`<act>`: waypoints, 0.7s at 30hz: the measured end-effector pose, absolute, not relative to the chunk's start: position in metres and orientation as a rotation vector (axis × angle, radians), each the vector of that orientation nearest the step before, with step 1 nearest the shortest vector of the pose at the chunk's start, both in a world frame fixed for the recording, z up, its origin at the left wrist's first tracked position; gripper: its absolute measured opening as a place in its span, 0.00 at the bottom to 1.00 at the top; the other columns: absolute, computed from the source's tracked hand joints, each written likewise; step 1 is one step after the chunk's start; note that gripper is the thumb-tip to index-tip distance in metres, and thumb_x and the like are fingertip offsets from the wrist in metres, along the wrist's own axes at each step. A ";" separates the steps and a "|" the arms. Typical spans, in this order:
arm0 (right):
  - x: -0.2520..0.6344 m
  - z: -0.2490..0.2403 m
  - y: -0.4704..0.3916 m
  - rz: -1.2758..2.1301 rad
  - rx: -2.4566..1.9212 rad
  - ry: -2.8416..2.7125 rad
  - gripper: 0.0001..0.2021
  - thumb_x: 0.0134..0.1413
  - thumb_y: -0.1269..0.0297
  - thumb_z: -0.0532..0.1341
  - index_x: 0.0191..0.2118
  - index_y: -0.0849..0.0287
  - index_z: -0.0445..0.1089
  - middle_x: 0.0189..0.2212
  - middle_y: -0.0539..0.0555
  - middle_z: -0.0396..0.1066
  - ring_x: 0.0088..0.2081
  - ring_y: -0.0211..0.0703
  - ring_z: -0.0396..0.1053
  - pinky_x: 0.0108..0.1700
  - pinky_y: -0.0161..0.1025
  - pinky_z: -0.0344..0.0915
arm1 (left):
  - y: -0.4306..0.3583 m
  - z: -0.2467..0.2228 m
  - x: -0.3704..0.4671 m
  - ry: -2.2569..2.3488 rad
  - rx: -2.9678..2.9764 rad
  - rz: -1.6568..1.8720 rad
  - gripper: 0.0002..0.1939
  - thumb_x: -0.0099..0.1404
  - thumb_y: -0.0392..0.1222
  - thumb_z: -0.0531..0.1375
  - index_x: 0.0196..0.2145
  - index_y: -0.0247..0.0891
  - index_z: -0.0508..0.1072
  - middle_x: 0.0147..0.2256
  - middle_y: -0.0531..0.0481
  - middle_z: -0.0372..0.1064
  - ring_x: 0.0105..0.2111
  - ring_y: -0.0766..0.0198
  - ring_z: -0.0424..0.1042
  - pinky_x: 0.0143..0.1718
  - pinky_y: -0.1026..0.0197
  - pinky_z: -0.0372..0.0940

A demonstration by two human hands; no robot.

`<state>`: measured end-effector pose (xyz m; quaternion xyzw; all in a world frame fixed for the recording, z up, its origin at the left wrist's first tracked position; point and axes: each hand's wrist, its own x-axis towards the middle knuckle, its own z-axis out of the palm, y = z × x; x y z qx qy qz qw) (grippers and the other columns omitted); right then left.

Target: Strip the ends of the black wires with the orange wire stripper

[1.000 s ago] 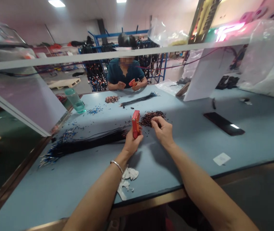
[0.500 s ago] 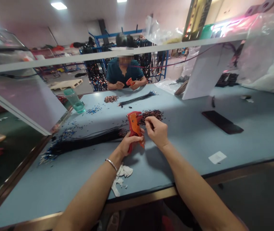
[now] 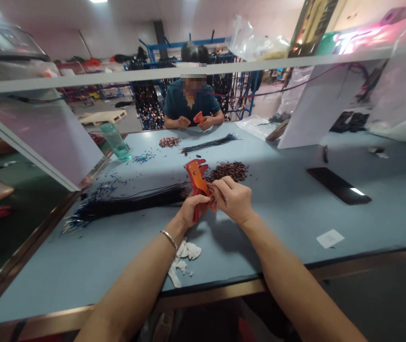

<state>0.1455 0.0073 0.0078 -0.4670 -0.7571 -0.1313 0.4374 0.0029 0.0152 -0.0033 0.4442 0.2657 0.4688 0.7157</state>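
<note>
My left hand (image 3: pixel 193 208) is wrapped round the handles of a red and orange hand tool (image 3: pixel 197 178), whose jaws point up and away from me. Pinched fingers of my right hand (image 3: pixel 234 197) touch the tool's handle side; what they hold is too small to make out. Behind my right hand lies a pile of small dark and copper-coloured bits (image 3: pixel 229 171). A long bundle of black wires (image 3: pixel 127 207) stretches leftward from beside the tool, with blue and bare ends at its far left.
Across the blue table (image 3: pixel 277 228) sits a person (image 3: pixel 192 104) holding a similar tool, near a smaller wire bundle (image 3: pixel 210 143). A green bottle (image 3: pixel 116 142) stands left. A dark phone (image 3: pixel 338 185) and white card (image 3: pixel 330 238) lie right; crumpled white scraps (image 3: pixel 184 254) lie near my left wrist.
My right hand has moved from beside the tool's jaws down to its handle, close to my left fingers. The tool has tilted slightly to the left. The camera view has shifted a little.
</note>
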 end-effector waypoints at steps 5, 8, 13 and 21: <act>0.149 0.007 0.013 -0.001 -1.205 -1.704 0.10 0.58 0.63 0.54 0.34 0.56 0.72 0.27 0.50 0.72 0.25 0.35 0.65 0.30 0.32 0.56 | 0.014 -0.008 0.003 0.889 1.417 1.206 0.15 0.47 0.37 0.60 0.35 0.36 0.68 0.26 0.54 0.63 0.26 0.66 0.61 0.33 0.62 0.58; 0.154 0.009 0.017 0.280 -1.205 -1.524 0.09 0.56 0.60 0.55 0.34 0.56 0.71 0.21 0.47 0.67 0.23 0.35 0.62 0.29 0.32 0.58 | 0.013 -0.009 0.001 1.083 1.673 1.246 0.12 0.47 0.37 0.60 0.32 0.37 0.67 0.25 0.56 0.62 0.25 0.68 0.58 0.31 0.64 0.55; 0.157 0.015 0.017 0.397 -1.142 -1.430 0.09 0.54 0.59 0.56 0.32 0.58 0.70 0.20 0.46 0.64 0.22 0.35 0.59 0.28 0.33 0.58 | 0.011 -0.008 0.001 0.966 1.715 1.175 0.11 0.49 0.38 0.60 0.32 0.36 0.67 0.25 0.56 0.61 0.25 0.68 0.57 0.30 0.64 0.54; 0.155 0.022 0.008 0.093 -1.076 -1.558 0.08 0.57 0.64 0.54 0.34 0.57 0.70 0.29 0.52 0.71 0.28 0.39 0.67 0.35 0.35 0.63 | 0.008 -0.004 0.002 0.584 1.293 0.982 0.16 0.47 0.37 0.61 0.36 0.36 0.68 0.26 0.53 0.63 0.28 0.65 0.64 0.32 0.61 0.60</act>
